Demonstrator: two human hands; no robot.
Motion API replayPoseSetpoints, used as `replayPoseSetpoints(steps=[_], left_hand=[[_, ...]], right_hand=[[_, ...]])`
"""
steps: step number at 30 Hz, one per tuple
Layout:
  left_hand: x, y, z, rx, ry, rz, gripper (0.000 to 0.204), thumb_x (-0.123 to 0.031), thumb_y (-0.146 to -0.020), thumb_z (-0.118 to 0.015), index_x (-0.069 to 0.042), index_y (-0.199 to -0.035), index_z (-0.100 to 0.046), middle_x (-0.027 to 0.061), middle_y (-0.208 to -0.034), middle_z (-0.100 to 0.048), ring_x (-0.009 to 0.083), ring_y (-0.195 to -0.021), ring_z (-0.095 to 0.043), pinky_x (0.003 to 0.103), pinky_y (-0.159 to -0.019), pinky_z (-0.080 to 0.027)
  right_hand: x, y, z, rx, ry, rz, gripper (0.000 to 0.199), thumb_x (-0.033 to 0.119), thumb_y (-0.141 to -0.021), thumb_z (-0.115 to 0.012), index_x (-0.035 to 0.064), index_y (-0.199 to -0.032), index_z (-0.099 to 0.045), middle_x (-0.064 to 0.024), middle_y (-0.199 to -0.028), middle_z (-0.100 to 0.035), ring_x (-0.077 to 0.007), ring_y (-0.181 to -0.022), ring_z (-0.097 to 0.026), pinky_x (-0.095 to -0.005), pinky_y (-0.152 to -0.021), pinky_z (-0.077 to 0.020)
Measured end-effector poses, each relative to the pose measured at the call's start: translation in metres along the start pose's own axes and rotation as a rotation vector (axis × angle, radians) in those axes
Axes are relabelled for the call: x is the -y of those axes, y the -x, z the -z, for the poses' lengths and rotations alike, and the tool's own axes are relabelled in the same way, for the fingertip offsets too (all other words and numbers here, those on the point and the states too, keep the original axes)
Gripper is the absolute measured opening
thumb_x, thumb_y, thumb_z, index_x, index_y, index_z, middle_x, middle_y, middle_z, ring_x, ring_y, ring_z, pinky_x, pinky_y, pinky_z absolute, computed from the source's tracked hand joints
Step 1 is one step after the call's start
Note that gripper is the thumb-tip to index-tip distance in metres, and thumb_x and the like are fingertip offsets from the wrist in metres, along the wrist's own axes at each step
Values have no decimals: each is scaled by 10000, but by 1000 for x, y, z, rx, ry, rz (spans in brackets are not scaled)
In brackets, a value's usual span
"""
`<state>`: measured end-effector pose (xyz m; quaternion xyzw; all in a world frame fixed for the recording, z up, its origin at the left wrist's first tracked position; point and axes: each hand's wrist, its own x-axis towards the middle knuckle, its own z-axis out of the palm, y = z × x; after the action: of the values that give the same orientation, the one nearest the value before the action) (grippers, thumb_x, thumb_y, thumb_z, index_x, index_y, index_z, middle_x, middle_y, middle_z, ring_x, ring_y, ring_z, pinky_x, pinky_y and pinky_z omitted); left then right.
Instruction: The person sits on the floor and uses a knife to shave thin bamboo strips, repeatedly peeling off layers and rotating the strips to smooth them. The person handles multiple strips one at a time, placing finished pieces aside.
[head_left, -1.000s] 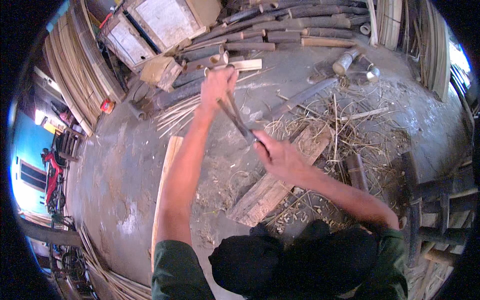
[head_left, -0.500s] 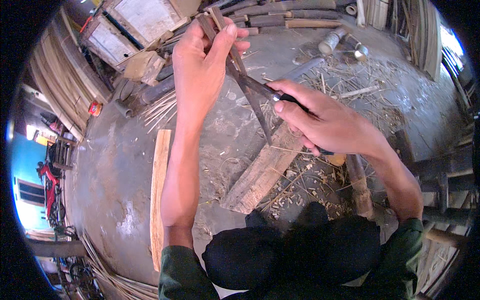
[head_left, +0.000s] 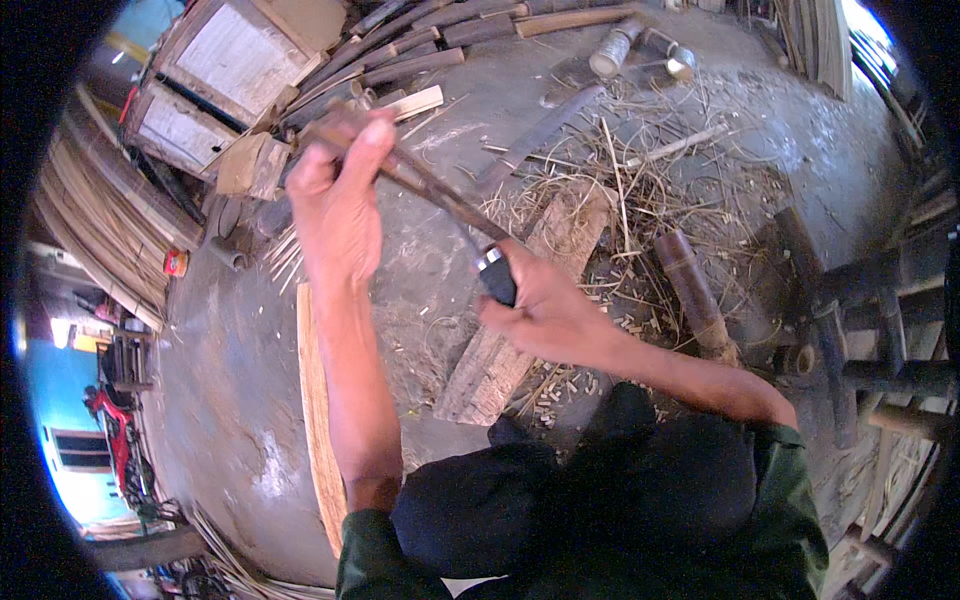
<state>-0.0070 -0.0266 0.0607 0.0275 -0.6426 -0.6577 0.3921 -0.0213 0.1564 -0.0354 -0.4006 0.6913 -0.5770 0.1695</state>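
Observation:
My left hand (head_left: 340,215), raised at the upper left of centre, is closed around the far end of a dark brown bamboo strip (head_left: 432,187). The strip slants down to the right, toward my other hand, and looks split along its length. Blur hides the fingertips and the strip's far end. Lower and to the right, my right hand (head_left: 555,310) is wrapped around the black handle of a knife (head_left: 499,280) with a silver collar. Only a short part of the blade shows, close against the strip's near end; its tip cannot be made out.
Beneath my hands a rough wooden plank (head_left: 485,370) lies on the concrete floor, with thin shavings (head_left: 660,190) and small cut pieces around it. A bamboo tube (head_left: 690,285) lies to the right. A pale board (head_left: 316,400) lies beside my left forearm. Bamboo poles (head_left: 420,65) are piled at the back.
Both hands have moved left and toward me, with the strip and knife. The dark point that hung below the strip no longer shows. The view has shifted slightly.

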Motion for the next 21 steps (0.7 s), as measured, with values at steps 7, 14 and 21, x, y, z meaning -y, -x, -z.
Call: replayPoseSetpoints(steps=[7, 14, 21], left_hand=[[-8, 17, 0, -129, 36, 91, 103, -53, -880, -676, -29, -798, -619, 116, -1067, -643, 17, -557, -369, 203, -493, -293], [-6, 26, -24, -165, -78, -24, 193, -94, -886, -693, -30, -738, -585, 102, -938, -682, -1, -512, -319, 192, -469, -250], [15, -11, -28, -15, -90, 30, 125, -82, -906, -668, 37, -940, -658, 30, -847, -617, 18, -560, -360, 191, -488, -273]], right_hand=[[0, 11, -22, 73, -346, -107, 342, 151, -869, -614, 18, -1157, -487, -39, -587, -502, -154, -512, -534, -328, -470, -421], [-172, 69, -30, -131, 167, -411, 338, 166, -801, -661, -6, -1047, -506, -213, -727, -617, -394, -695, -648, -463, -595, -488], [-195, 98, -3, -21, 333, -429, 272, 157, -775, -666, -17, -929, -525, -225, -729, -612, -417, -692, -634, -467, -589, -481]])
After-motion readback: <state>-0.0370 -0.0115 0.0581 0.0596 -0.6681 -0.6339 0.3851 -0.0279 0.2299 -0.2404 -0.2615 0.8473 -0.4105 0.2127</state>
